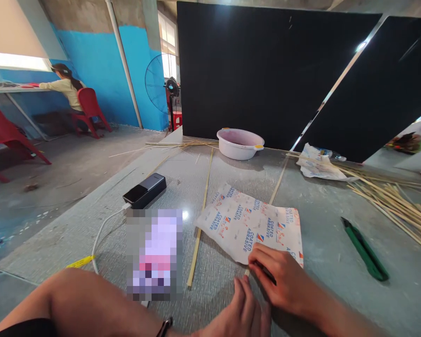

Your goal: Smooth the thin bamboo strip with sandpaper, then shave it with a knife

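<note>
A sheet of sandpaper point(247, 215), its white back printed "COATED ABRASIVE", lies on the grey tabletop. A thin bamboo strip point(279, 180) runs beneath it and shows again at the near edge. My right hand point(280, 278) is closed on the sheet's near edge, over the strip, with its fingertips curled. Just left of it, my left hand point(243, 309) pinches the strip's near end; the fingertips partly hide the contact. A second bamboo strip point(206, 192) lies to the left, partly under the sheet's left edge.
Right of the sheet lies a green utility knife point(365, 250). Several bamboo strips point(396, 201) and crumpled sandpaper point(317, 164) are farther right. A white basin point(240, 144) stands at the back. Left are a power bank point(145, 189), its cable and a blurred lit phone point(157, 252). A person sits far left.
</note>
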The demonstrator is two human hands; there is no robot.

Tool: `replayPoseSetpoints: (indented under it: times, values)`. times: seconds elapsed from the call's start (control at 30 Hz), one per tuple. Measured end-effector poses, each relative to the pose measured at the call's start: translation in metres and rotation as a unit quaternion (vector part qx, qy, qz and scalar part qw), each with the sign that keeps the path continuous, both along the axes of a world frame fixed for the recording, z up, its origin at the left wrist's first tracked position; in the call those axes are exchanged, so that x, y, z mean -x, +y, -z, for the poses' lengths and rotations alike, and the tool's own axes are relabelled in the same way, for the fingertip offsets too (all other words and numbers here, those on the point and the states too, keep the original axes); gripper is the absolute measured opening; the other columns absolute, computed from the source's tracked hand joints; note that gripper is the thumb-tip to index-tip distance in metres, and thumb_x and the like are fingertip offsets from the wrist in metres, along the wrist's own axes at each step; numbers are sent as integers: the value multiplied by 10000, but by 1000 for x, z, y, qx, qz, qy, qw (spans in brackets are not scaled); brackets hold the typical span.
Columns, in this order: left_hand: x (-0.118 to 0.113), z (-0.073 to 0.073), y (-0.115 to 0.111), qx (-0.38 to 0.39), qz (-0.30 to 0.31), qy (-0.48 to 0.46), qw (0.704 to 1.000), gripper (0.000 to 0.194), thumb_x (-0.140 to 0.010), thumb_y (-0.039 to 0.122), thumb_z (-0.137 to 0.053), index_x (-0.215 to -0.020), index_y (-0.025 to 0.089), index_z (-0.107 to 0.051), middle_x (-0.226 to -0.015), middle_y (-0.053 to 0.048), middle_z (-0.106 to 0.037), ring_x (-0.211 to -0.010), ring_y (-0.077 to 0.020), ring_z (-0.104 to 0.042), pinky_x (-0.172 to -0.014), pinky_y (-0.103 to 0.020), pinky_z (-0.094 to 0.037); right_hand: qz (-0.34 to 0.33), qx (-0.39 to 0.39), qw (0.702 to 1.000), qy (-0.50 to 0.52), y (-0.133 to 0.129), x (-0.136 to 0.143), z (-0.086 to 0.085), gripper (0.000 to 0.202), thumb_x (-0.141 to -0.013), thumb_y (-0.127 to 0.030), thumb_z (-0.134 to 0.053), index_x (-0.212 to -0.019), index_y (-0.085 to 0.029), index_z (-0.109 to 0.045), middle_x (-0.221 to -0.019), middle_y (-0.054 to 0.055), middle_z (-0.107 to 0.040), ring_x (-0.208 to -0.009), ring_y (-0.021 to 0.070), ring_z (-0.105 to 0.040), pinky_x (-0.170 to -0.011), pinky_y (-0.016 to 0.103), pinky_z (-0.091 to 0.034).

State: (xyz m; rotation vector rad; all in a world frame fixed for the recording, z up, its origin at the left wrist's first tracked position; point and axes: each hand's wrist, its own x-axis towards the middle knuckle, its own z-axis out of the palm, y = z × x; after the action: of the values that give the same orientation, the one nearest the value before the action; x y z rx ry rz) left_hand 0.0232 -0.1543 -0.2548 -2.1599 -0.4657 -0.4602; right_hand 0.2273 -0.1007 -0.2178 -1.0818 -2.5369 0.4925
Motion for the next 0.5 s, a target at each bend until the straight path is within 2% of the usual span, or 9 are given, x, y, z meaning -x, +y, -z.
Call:
replayPoseSetpoints:
  times: [0.13, 0.3, 0.5]
  values:
    - [0, -2, -3, 40, -23, -64, 997, 373, -1100, 186, -406, -1239, 127, -747, -1072, -95, -778, -994, -230, -731, -932, -458, -452, 15, -19, 999, -22, 9, -6, -1, 277, -1103, -159, -400, -951, -200, -627, -920, 63, -670, -819, 215, -653, -714, 347, -422]
    - [2, -2, -5, 60, -22, -48, 997, 371, -1130, 270, -435, -1321, 207, -747, -1002, -54, -743, -957, -233, -705, -947, -485, -419, 45, -38, 998, -36, 23, -20, -5, 242, -1089, -166, -441, -926, -206, -615, -892, 53, -671, -812, 222, -652, -720, 349, -426]
    - [5, 1, -5, 63, -18, -28, 997, 370, -1124, 280, -474, -1386, 230, -730, -1020, -56, -730, -978, -231, -686, -956, -476, -425, 55, -41, 997, -42, 24, -23, -6, 247, -1089, -154, -431, -931, -204, -613, -896, 54, -671, -804, 220, -644, -718, 349, -428]
